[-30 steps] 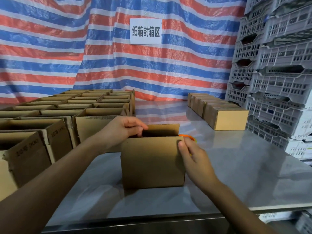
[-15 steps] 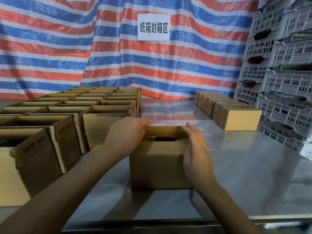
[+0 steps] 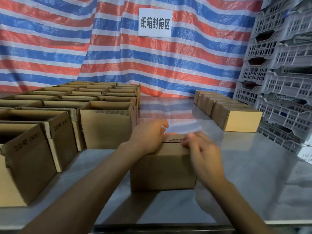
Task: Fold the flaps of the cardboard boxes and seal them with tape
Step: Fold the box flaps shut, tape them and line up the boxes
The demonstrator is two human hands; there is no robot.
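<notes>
While left hand (image 3: 148, 135) presses flat on box (image 3: 162, 173) top, right hand (image 3: 202, 152), blurred, rests loose on flap (image 3: 170, 147).

A shiny metal table (image 3: 253, 166) carries everything. Rows of open-topped cardboard boxes (image 3: 106, 129) stand packed together on its left part. A line of closed boxes (image 3: 236, 120) runs along the far right, and a single box (image 3: 162, 173) stands between the two groups, nearer the front edge.

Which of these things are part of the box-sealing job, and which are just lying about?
Job: middle box, left hand, right hand, open boxes, closed boxes.
Lying about: grey crates, striped sheet, paper sign.
</notes>
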